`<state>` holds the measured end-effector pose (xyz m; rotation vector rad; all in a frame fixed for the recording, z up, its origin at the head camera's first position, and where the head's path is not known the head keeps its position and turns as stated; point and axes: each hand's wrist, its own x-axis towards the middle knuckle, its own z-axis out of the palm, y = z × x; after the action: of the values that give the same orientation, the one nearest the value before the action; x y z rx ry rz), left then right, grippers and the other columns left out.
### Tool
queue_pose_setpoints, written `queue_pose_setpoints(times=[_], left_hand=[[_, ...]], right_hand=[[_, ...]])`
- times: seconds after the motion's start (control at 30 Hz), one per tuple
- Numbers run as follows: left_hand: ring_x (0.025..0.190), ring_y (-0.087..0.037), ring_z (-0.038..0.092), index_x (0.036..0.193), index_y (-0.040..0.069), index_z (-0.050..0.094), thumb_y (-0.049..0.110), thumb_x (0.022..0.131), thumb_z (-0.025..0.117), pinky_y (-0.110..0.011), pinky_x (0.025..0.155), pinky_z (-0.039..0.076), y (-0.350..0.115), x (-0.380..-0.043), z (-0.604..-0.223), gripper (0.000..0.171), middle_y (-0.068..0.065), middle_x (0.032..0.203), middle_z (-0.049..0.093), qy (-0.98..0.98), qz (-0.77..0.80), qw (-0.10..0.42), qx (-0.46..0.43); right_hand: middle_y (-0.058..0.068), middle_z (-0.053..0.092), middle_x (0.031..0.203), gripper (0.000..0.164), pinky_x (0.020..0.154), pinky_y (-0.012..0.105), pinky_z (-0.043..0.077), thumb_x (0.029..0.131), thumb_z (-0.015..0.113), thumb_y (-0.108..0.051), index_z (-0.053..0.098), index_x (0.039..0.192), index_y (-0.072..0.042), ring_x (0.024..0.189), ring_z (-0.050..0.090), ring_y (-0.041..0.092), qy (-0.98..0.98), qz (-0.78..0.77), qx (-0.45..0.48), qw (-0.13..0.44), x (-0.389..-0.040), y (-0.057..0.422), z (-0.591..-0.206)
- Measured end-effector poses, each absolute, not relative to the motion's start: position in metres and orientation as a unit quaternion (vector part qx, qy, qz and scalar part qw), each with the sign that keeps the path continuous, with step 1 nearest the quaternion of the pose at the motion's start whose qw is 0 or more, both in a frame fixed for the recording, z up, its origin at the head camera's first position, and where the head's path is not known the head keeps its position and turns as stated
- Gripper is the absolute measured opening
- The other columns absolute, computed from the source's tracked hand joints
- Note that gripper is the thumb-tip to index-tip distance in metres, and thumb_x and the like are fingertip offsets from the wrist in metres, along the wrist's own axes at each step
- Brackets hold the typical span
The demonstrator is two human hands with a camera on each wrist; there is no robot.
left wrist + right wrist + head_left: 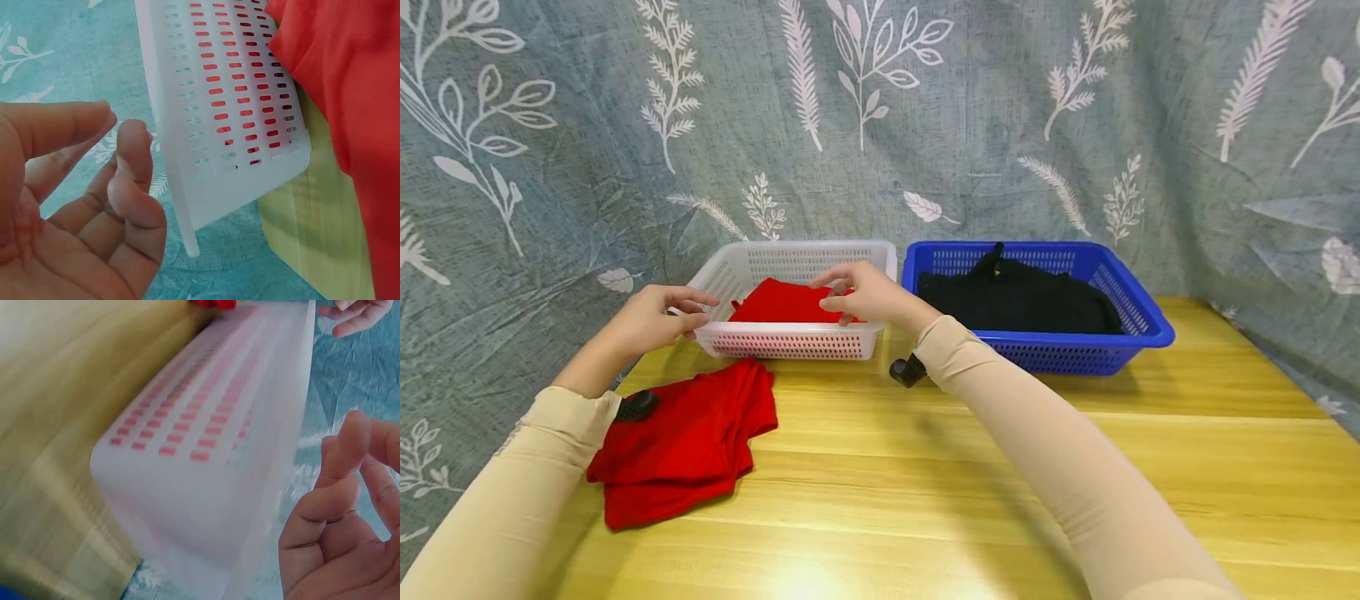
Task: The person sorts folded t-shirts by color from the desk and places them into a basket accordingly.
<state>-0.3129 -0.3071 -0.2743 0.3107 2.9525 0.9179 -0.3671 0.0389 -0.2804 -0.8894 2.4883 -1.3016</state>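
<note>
A white perforated plastic basket (790, 343) stands on the table with red cloth (782, 302) lying in it. Just outside its left front corner is my left hand (658, 318), fingers loosely bent, thumb near the fingertips and nothing between them. My right hand (872, 293) hovers over the basket's right front part, fingers relaxed and holding nothing; the right wrist view also shows this right hand (344, 531) beside the basket rim. A folded red garment (692, 442) lies on the table below my left hand, partly behind the left sleeve.
A blue perforated basket (1037, 354) with black cloth (1022, 300) in it stands right of the white one. Both baskets are near the back edge of the wooden table (880, 483). A grey-blue curtain (970, 125) with white leaf patterns hangs behind.
</note>
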Motion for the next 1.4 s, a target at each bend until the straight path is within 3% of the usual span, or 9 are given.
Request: queue_pose_setpoints(times=[0.13, 0.3, 0.43, 0.63, 0.9, 1.03, 1.2, 1.4], left_hand=[[0.075, -0.016, 0.064, 0.144, 0.009, 0.067, 0.021, 0.107, 0.066, -0.030, 0.056, 0.041, -0.309, -0.298, -0.280, 0.040, -0.025, 0.130, 0.073, 0.954, 0.276, 0.006, 0.113], [0.082, -0.018, 0.074, 0.143, 0.004, 0.067, 0.020, 0.105, 0.071, -0.029, 0.062, 0.052, -0.315, -0.278, -0.290, 0.042, -0.025, 0.125, 0.074, 0.955, 0.262, -0.002, 0.139], [0.085, -0.022, 0.076, 0.144, 0.004, 0.066, 0.020, 0.104, 0.072, -0.030, 0.065, 0.057, -0.324, -0.261, -0.298, 0.044, -0.024, 0.125, 0.073, 0.955, 0.264, 0.002, 0.135], [0.080, -0.019, 0.075, 0.144, 0.006, 0.066, 0.022, 0.104, 0.072, -0.029, 0.065, 0.054, -0.338, -0.237, -0.309, 0.044, -0.018, 0.120, 0.075, 0.956, 0.262, 0.002, 0.131], [0.070, -0.008, 0.069, 0.139, 0.006, 0.069, 0.021, 0.099, 0.077, -0.026, 0.056, 0.045, -0.354, -0.206, -0.328, 0.044, -0.005, 0.107, 0.077, 0.965, 0.240, -0.007, 0.110], [0.068, -0.007, 0.066, 0.138, 0.007, 0.070, 0.021, 0.098, 0.079, -0.026, 0.055, 0.048, -0.361, -0.194, -0.337, 0.043, -0.001, 0.102, 0.075, 0.967, 0.236, -0.008, 0.101], [0.075, -0.008, 0.068, 0.135, 0.007, 0.072, 0.022, 0.097, 0.081, -0.025, 0.062, 0.048, -0.368, -0.185, -0.345, 0.042, 0.002, 0.099, 0.074, 0.972, 0.216, -0.019, 0.092], [0.078, -0.006, 0.068, 0.132, 0.007, 0.074, 0.023, 0.093, 0.084, -0.024, 0.067, 0.050, -0.372, -0.180, -0.354, 0.043, 0.002, 0.099, 0.073, 0.972, 0.216, -0.028, 0.085]], right_hand=[[0.019, 0.077, 0.120, 0.039, 0.083, 0.037, 0.064, 0.106, 0.067, -0.014, 0.066, 0.146, -0.012, 0.092, 0.074, 0.046, 0.836, -0.420, -0.335, 0.113, -0.356, 0.031, -0.282], [0.014, 0.079, 0.111, 0.043, 0.088, 0.039, 0.063, 0.105, 0.068, -0.014, 0.064, 0.148, -0.013, 0.081, 0.075, 0.030, 0.827, -0.398, -0.374, 0.138, -0.339, 0.019, -0.284], [0.012, 0.078, 0.113, 0.045, 0.086, 0.039, 0.063, 0.105, 0.069, -0.015, 0.063, 0.149, -0.013, 0.076, 0.074, 0.020, 0.819, -0.384, -0.395, 0.161, -0.330, 0.006, -0.290], [0.012, 0.076, 0.123, 0.049, 0.086, 0.030, 0.062, 0.105, 0.069, -0.016, 0.060, 0.153, -0.017, 0.082, 0.078, 0.027, 0.813, -0.360, -0.412, 0.198, -0.320, -0.008, -0.299], [0.027, 0.074, 0.120, 0.051, 0.086, 0.036, 0.063, 0.106, 0.066, -0.013, 0.054, 0.156, -0.010, 0.095, 0.077, 0.048, 0.794, -0.354, -0.429, 0.247, -0.311, -0.025, -0.311], [0.026, 0.076, 0.118, 0.054, 0.085, 0.029, 0.058, 0.106, 0.067, -0.012, 0.052, 0.158, -0.008, 0.092, 0.078, 0.046, 0.797, -0.338, -0.434, 0.250, -0.308, -0.033, -0.317], [0.018, 0.079, 0.113, 0.055, 0.088, 0.025, 0.051, 0.106, 0.068, -0.016, 0.053, 0.159, -0.013, 0.087, 0.080, 0.036, 0.809, -0.306, -0.438, 0.245, -0.305, -0.042, -0.326], [0.016, 0.080, 0.106, 0.053, 0.088, 0.021, 0.054, 0.106, 0.069, -0.015, 0.056, 0.156, -0.015, 0.083, 0.081, 0.033, 0.810, -0.301, -0.441, 0.244, -0.302, -0.052, -0.336]])
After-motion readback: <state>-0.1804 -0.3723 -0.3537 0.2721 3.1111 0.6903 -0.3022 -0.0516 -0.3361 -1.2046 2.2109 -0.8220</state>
